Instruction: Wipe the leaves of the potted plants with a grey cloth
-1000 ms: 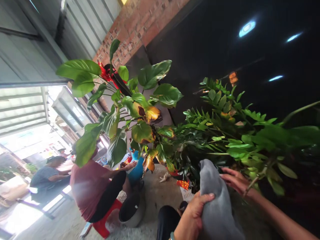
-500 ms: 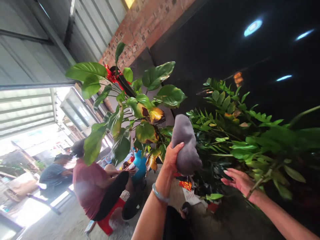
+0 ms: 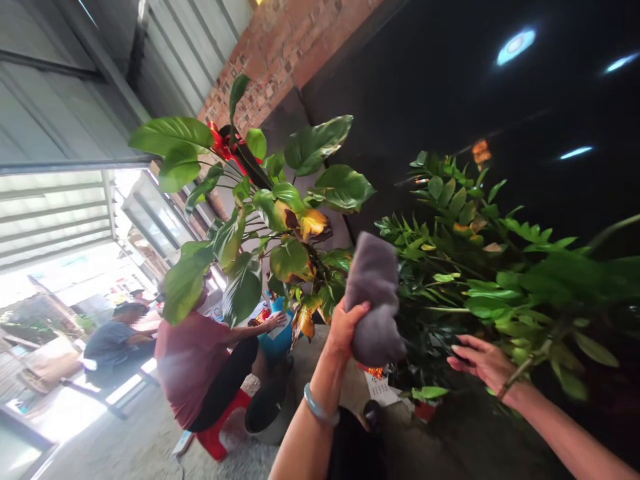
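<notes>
My left hand [image 3: 347, 330] grips a folded grey cloth [image 3: 376, 293], its thumb pressed across the front and the cloth standing up above the fist. A grey-white bangle circles that wrist. To the right, my right hand [image 3: 483, 363] reaches into the lower part of a leafy green plant [image 3: 500, 293], fingers stretched and apart with nothing seen in them. A stem of this plant crosses in front of the right wrist. Left of the cloth grows a broad-leaved potted plant [image 3: 295, 260] with some yellow and brown leaves and a red ribbon [image 3: 223, 143].
A person in a pinkish-red shirt [image 3: 193, 360] sits on a red stool [image 3: 227, 423] at the left, one hand over a blue object [image 3: 277, 337]. Beside the stool is a dark bucket [image 3: 270, 410]. Another person [image 3: 120, 337] sits further back. A dark glossy wall [image 3: 425, 87] rises behind the plants.
The grey cloth has changed shape and its top now stands straighter and flatter in my left hand. My right hand has shifted slightly right. The seated person has stretched an arm over the blue object.
</notes>
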`<state>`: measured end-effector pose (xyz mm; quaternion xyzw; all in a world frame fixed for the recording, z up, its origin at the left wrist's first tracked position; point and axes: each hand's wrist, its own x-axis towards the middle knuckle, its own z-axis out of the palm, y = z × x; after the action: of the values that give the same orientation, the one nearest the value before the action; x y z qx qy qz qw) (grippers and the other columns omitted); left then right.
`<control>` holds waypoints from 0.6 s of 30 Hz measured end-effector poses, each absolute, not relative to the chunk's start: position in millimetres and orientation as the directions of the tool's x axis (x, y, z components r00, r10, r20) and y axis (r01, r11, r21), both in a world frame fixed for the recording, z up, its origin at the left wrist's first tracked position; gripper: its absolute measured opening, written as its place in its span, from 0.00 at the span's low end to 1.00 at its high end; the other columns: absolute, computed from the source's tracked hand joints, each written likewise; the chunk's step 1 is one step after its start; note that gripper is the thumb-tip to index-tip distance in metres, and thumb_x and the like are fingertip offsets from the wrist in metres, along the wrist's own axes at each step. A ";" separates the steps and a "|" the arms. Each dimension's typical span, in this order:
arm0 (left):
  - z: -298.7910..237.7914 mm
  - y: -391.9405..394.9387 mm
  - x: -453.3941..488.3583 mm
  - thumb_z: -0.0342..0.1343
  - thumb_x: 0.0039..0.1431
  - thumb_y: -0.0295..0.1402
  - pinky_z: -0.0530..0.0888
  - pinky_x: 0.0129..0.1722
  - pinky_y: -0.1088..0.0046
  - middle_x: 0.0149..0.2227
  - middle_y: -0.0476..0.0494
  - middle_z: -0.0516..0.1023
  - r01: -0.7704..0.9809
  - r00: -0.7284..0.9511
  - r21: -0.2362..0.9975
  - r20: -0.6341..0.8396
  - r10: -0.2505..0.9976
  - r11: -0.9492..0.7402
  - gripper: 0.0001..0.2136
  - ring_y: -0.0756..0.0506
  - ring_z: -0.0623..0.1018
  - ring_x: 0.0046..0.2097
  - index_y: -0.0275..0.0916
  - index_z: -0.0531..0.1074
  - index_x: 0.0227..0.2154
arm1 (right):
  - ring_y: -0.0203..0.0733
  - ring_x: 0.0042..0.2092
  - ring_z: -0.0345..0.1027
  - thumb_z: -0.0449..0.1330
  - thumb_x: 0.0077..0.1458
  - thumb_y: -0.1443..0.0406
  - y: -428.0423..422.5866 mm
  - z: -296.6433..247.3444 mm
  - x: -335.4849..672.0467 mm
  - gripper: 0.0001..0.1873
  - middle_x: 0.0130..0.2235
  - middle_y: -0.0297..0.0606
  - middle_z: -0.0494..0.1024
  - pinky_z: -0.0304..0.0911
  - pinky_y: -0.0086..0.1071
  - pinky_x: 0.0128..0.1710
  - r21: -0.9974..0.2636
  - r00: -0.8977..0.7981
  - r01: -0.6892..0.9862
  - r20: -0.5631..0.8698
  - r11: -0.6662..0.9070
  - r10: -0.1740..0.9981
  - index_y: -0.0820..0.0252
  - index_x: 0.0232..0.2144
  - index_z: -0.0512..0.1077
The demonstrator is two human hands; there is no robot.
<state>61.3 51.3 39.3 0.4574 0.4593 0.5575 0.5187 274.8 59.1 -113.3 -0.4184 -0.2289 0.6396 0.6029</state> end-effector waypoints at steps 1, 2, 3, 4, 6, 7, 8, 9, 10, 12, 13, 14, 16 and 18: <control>34.8 54.9 60.2 0.70 0.26 0.40 0.68 0.30 0.72 0.25 0.49 0.77 -0.177 -0.098 0.983 0.022 0.995 -0.039 0.23 0.48 0.72 0.27 0.37 0.75 0.30 | 0.41 0.20 0.74 0.72 0.23 0.73 59.5 -112.8 274.1 0.18 0.18 0.28 0.76 0.74 0.29 0.23 -0.796 0.080 -0.583 -0.255 -0.162 0.964 0.56 0.22 0.72; 25.9 54.7 60.1 0.70 0.25 0.39 0.68 0.29 0.72 0.23 0.50 0.77 -0.165 -0.117 0.986 -0.009 0.993 -0.010 0.22 0.49 0.72 0.25 0.37 0.75 0.28 | 0.41 0.20 0.74 0.71 0.23 0.73 59.9 -112.4 273.4 0.18 0.17 0.27 0.76 0.74 0.29 0.22 -0.795 0.084 -0.585 -0.255 -0.159 0.963 0.56 0.22 0.72; 14.2 50.9 61.0 0.70 0.24 0.38 0.67 0.28 0.72 0.22 0.50 0.76 -0.123 -0.103 0.992 -0.055 0.993 0.042 0.21 0.49 0.71 0.24 0.37 0.75 0.27 | 0.41 0.19 0.74 0.71 0.23 0.73 60.3 -112.2 272.8 0.18 0.17 0.27 0.75 0.74 0.29 0.22 -0.794 0.089 -0.587 -0.258 -0.159 0.962 0.56 0.21 0.71; 1.5 43.9 62.4 0.70 0.24 0.37 0.67 0.27 0.72 0.21 0.51 0.75 -0.058 -0.060 0.993 -0.110 0.992 0.106 0.19 0.50 0.70 0.24 0.37 0.75 0.26 | 0.41 0.19 0.74 0.71 0.23 0.73 60.7 -112.0 272.4 0.18 0.16 0.26 0.74 0.73 0.29 0.21 -0.793 0.094 -0.587 -0.265 -0.162 0.960 0.56 0.21 0.71; -19.5 25.8 65.4 0.69 0.25 0.34 0.68 0.28 0.71 0.21 0.51 0.76 0.086 0.073 0.973 -0.219 0.973 0.212 0.17 0.50 0.70 0.24 0.37 0.77 0.26 | 0.41 0.18 0.73 0.71 0.23 0.73 61.1 -112.0 272.4 0.18 0.15 0.26 0.73 0.72 0.28 0.19 -0.794 0.102 -0.583 -0.285 -0.175 0.953 0.55 0.21 0.70; -24.5 17.8 66.4 0.68 0.27 0.33 0.68 0.29 0.71 0.22 0.51 0.76 0.143 0.143 0.963 -0.248 0.958 0.228 0.17 0.49 0.70 0.24 0.37 0.77 0.26 | 0.41 0.18 0.73 0.71 0.24 0.73 61.1 -112.1 272.9 0.18 0.16 0.27 0.74 0.72 0.29 0.19 -0.795 0.101 -0.579 -0.290 -0.181 0.952 0.56 0.21 0.70; -24.7 12.3 66.8 0.68 0.28 0.33 0.69 0.30 0.71 0.23 0.50 0.76 0.179 0.200 0.959 -0.253 0.946 0.219 0.16 0.49 0.71 0.25 0.37 0.78 0.27 | 0.41 0.18 0.73 0.71 0.24 0.73 61.0 -112.3 273.6 0.17 0.16 0.28 0.75 0.72 0.29 0.19 -0.797 0.094 -0.574 -0.289 -0.185 0.953 0.56 0.21 0.71; -20.2 10.4 66.6 0.68 0.29 0.33 0.69 0.30 0.71 0.23 0.50 0.76 0.187 0.238 0.965 -0.228 0.944 0.186 0.16 0.49 0.71 0.25 0.37 0.78 0.28 | 0.42 0.19 0.74 0.71 0.25 0.73 60.9 -112.6 274.3 0.17 0.18 0.29 0.76 0.73 0.30 0.20 -0.800 0.085 -0.569 -0.286 -0.190 0.954 0.56 0.22 0.71; -12.1 12.5 65.8 0.68 0.30 0.34 0.69 0.30 0.71 0.24 0.50 0.76 0.167 0.247 0.977 -0.173 0.953 0.133 0.17 0.49 0.71 0.25 0.37 0.78 0.29 | 0.42 0.20 0.75 0.71 0.26 0.73 60.7 -112.9 275.1 0.16 0.19 0.31 0.77 0.74 0.30 0.21 -0.804 0.067 -0.560 -0.283 -0.198 0.957 0.57 0.22 0.72; 8.9 26.4 63.0 0.69 0.30 0.35 0.68 0.30 0.72 0.24 0.50 0.76 0.077 0.158 0.997 -0.014 0.987 0.002 0.18 0.49 0.72 0.26 0.37 0.77 0.30 | 0.43 0.22 0.76 0.71 0.27 0.73 60.4 -114.0 275.8 0.16 0.20 0.31 0.77 0.75 0.32 0.23 -0.811 0.041 -0.546 -0.276 -0.210 0.960 0.57 0.22 0.72; 17.9 36.0 61.6 0.68 0.31 0.36 0.69 0.30 0.72 0.25 0.49 0.77 0.026 0.071 0.998 0.060 0.996 -0.062 0.19 0.48 0.72 0.27 0.37 0.77 0.31 | 0.43 0.22 0.76 0.71 0.27 0.73 60.4 -114.5 275.7 0.16 0.20 0.31 0.77 0.76 0.32 0.24 -0.813 0.043 -0.545 -0.270 -0.204 0.962 0.57 0.22 0.72; 23.7 45.1 60.6 0.68 0.32 0.38 0.69 0.30 0.72 0.26 0.49 0.77 -0.004 -0.029 0.993 0.119 0.992 -0.119 0.20 0.48 0.73 0.27 0.37 0.76 0.33 | 0.43 0.22 0.76 0.71 0.27 0.73 60.6 -115.1 275.4 0.16 0.20 0.30 0.77 0.76 0.32 0.24 -0.815 0.057 -0.548 -0.262 -0.189 0.963 0.57 0.22 0.72; 22.0 55.9 60.0 0.64 0.38 0.37 0.72 0.33 0.69 0.29 0.46 0.79 0.074 -0.200 0.976 0.214 0.956 -0.204 0.18 0.45 0.75 0.31 0.36 0.75 0.35 | 0.42 0.21 0.75 0.70 0.27 0.73 61.2 -115.9 274.8 0.16 0.19 0.28 0.75 0.75 0.31 0.24 -0.818 0.089 -0.554 -0.243 -0.155 0.966 0.56 0.23 0.71; 4.0 50.8 60.8 0.60 0.42 0.32 0.73 0.38 0.66 0.33 0.42 0.80 0.311 -0.167 0.919 0.306 0.937 -0.244 0.16 0.42 0.77 0.35 0.36 0.76 0.37 | 0.42 0.21 0.75 0.69 0.28 0.73 62.1 -116.2 275.2 0.16 0.19 0.28 0.74 0.75 0.31 0.24 -0.826 0.098 -0.540 -0.254 -0.163 0.962 0.55 0.23 0.71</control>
<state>60.8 50.8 4.0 0.5762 0.5415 0.5387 0.2910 275.2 62.1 -116.2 -0.4350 -0.2428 0.6261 0.5998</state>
